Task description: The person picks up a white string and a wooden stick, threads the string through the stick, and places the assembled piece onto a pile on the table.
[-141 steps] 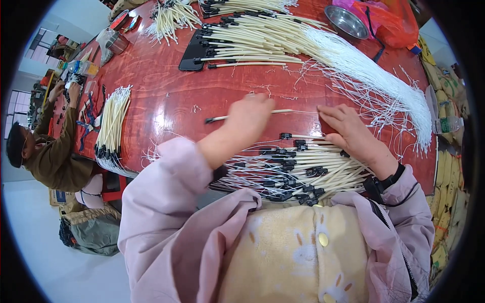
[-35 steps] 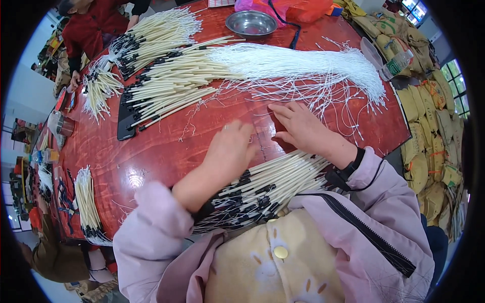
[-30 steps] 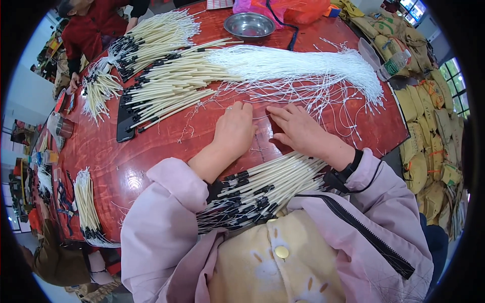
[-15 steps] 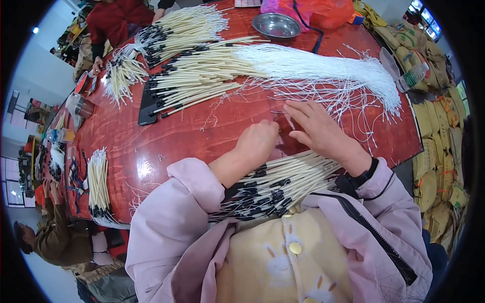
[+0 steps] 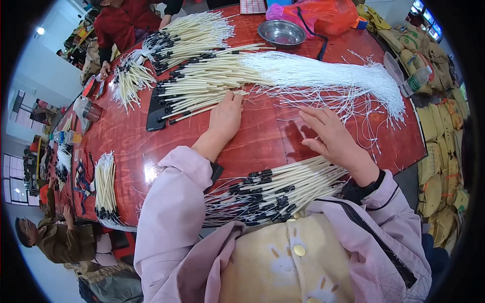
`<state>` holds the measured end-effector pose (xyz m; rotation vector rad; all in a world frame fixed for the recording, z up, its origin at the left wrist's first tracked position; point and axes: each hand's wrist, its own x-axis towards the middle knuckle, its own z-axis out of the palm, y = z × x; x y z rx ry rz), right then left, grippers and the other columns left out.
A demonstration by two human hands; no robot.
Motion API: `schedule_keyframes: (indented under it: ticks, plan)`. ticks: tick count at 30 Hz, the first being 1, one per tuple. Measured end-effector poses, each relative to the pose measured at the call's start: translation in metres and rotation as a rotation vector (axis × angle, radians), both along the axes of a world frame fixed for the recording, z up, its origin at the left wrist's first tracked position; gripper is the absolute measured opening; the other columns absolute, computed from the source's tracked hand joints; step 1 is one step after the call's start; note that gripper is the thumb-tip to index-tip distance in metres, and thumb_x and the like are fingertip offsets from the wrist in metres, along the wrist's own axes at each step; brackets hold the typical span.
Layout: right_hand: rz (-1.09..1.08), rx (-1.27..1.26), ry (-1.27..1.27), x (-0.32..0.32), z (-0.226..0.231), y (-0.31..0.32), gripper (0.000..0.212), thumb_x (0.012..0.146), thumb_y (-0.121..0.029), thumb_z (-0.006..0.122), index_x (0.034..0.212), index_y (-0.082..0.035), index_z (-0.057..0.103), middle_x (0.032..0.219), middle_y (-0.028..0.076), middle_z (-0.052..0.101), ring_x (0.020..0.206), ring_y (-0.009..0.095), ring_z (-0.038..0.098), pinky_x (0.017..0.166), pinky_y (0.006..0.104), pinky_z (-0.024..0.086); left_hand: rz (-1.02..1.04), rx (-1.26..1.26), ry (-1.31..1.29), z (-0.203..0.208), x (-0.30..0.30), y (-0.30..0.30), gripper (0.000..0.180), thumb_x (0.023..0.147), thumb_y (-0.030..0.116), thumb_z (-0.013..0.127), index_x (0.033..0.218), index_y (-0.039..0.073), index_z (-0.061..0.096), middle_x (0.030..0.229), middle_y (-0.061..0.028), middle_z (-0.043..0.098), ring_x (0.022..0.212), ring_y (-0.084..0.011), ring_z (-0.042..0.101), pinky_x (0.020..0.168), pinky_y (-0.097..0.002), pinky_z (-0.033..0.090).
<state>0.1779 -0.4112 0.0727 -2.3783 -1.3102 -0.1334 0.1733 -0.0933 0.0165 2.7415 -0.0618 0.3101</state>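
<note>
My left hand (image 5: 226, 117) reaches to the near edge of a pile of cream sticks with black ends (image 5: 202, 86). Its fingers are bent together at the stick tips; what they grip, if anything, is hidden. My right hand (image 5: 331, 141) hovers over the red table (image 5: 262, 136), thumb and fingers apart, with a thin pale strand visible near the fingertips. Long white cords (image 5: 323, 70) trail rightward from the pile, loose ends hanging toward my right hand. Against my body lies another heap of cream sticks (image 5: 308, 179), with black sleeves and thin white cords at its left.
A dark phone (image 5: 155, 112) lies under the pile's left end. Beyond are a metal bowl (image 5: 281, 33), red and pink plastic bags (image 5: 333, 15) and a plastic bottle (image 5: 417, 81). A stick bundle (image 5: 105, 184) lies left. Other people sit across and at left.
My left hand has moved left and away from me, from beside my right hand to the far stick pile. My right hand stays nearly in place; the view has shifted slightly.
</note>
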Motion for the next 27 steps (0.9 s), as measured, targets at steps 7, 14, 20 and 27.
schedule_keyframes:
  ticks: [7,14,20,27]
  plan:
    - [0.04,-0.024,0.041,-0.006,-0.003,0.006,0.063,0.083,-0.021,0.076,0.139,-0.002,0.055,0.14,0.015,0.055,0.119,0.034,0.052,0.105,0.0443,0.042,-0.01,0.03,0.043,-0.014,0.001,0.013,0.012,0.091,0.009,0.066,0.101,0.003,0.061,0.102,-0.0212,0.062,0.096,-0.0453,0.062,0.082,-0.0537,0.051]
    - [0.074,0.041,0.007,-0.009,-0.003,0.009,0.058,0.083,-0.021,0.076,0.135,-0.002,0.058,0.135,0.014,0.058,0.115,0.034,0.053,0.102,0.0436,0.044,0.05,-0.762,0.215,0.035,-0.012,0.039,0.01,0.096,0.011,0.066,0.099,0.002,0.064,0.078,-0.0072,0.063,0.067,-0.0157,0.065,0.057,-0.0313,0.052]
    - [0.133,0.069,0.025,-0.015,0.003,0.021,0.053,0.083,-0.019,0.077,0.13,-0.002,0.061,0.133,0.013,0.06,0.115,0.034,0.053,0.101,0.0433,0.044,0.052,-1.252,-0.019,0.097,-0.059,0.086,0.011,0.096,0.013,0.069,0.101,0.004,0.065,0.076,0.001,0.061,0.062,-0.0067,0.056,0.053,-0.0216,0.043]
    - [0.124,0.077,0.026,-0.009,0.001,0.009,0.044,0.084,-0.015,0.074,0.124,-0.001,0.063,0.13,0.013,0.063,0.114,0.034,0.054,0.101,0.0441,0.044,0.394,-0.9,0.277,0.151,-0.268,0.148,0.013,0.095,0.014,0.067,0.101,0.002,0.066,0.068,0.0026,0.056,0.053,-0.0046,0.046,0.051,-0.0205,0.033]
